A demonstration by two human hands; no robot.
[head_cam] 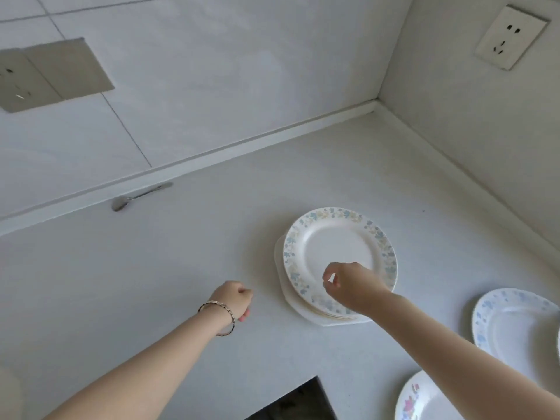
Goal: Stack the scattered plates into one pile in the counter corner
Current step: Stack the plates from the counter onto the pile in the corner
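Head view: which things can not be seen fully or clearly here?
- Plate pile: the right hand covers its near rim; how many plates lie under the top one cannot be told.
- Blue-patterned plate: cut by the right edge and partly hidden behind the right forearm.
- Pink-flowered plate: cut by the bottom edge.
- Left hand: the fingers curl under, so the palm is hidden.
- Spoon: blurred.

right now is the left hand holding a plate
No, the left hand is loosely curled above the bare counter, apart from the plate pile, with nothing in it.
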